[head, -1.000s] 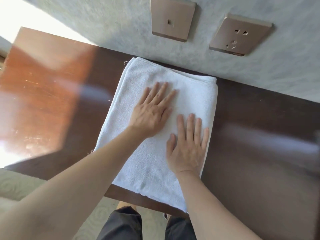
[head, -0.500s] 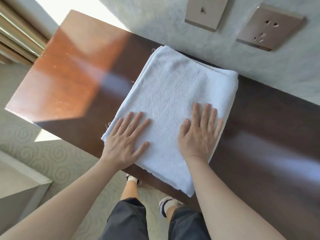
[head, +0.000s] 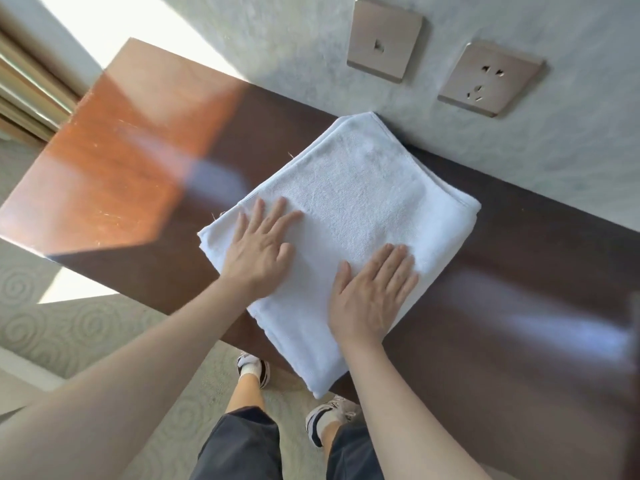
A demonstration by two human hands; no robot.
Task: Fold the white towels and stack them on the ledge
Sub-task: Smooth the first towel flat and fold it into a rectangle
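Note:
A folded white towel [head: 360,202] lies flat on the dark wooden ledge [head: 145,161], its far corner touching the wall and its near corner hanging a little over the ledge's front edge. My left hand [head: 258,249] presses flat on the towel's left side with straight, spread fingers. My right hand [head: 372,289] presses flat on the towel's near right part, fingers straight and together. Neither hand holds anything.
Two metal wall plates, a switch [head: 384,41] and a socket [head: 491,79], sit on the grey wall above the towel. Sunlight falls on the ledge's left end. Curtains [head: 24,98] hang at far left. Patterned carpet [head: 69,323] and my feet lie below.
My left hand slid from the towel's middle toward its left near edge. My right hand stayed on the near right part. The view shifted and the towel now sits turned at an angle.

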